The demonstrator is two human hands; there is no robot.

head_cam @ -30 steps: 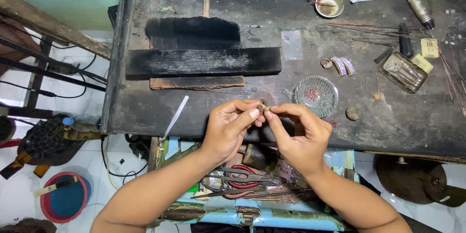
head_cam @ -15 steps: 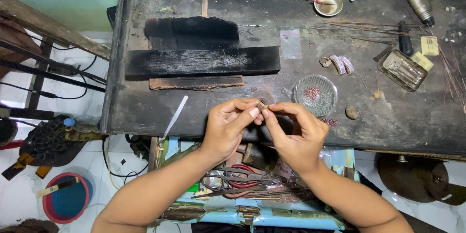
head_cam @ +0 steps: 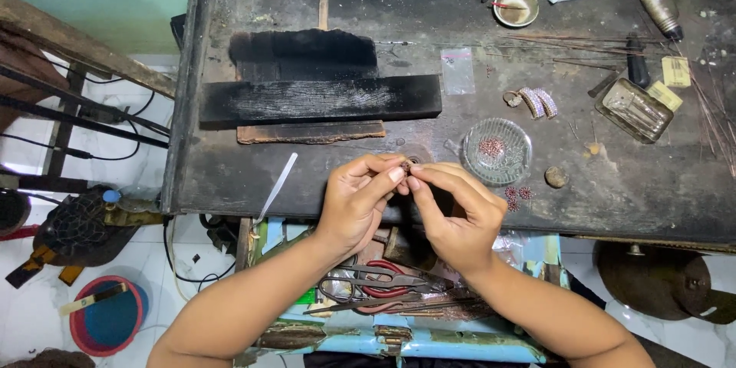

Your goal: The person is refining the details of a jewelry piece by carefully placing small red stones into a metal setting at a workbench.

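Note:
Both my hands meet over the front edge of a dark, worn workbench (head_cam: pixel 307 176). My left hand (head_cam: pixel 360 203) and my right hand (head_cam: pixel 452 211) pinch one tiny reddish piece (head_cam: pixel 405 166) between their fingertips. Its exact shape is too small to tell. Just right of my hands stands a small round glass dish (head_cam: pixel 497 152) holding several reddish beads, with a few loose beads (head_cam: pixel 517 195) beside it on the bench.
Charred black wooden blocks (head_cam: pixel 318 96) lie at the bench's middle. A small metal bowl (head_cam: pixel 515 6), a clear rectangular tray (head_cam: pixel 633 110), thin wires (head_cam: pixel 713 107) and a beaded ornament (head_cam: pixel 533 101) sit toward the back right. Scissors and pliers (head_cam: pixel 368 284) lie in a drawer below.
My hands stay together at the bench's front edge; the fingers have shifted only slightly around the small piece.

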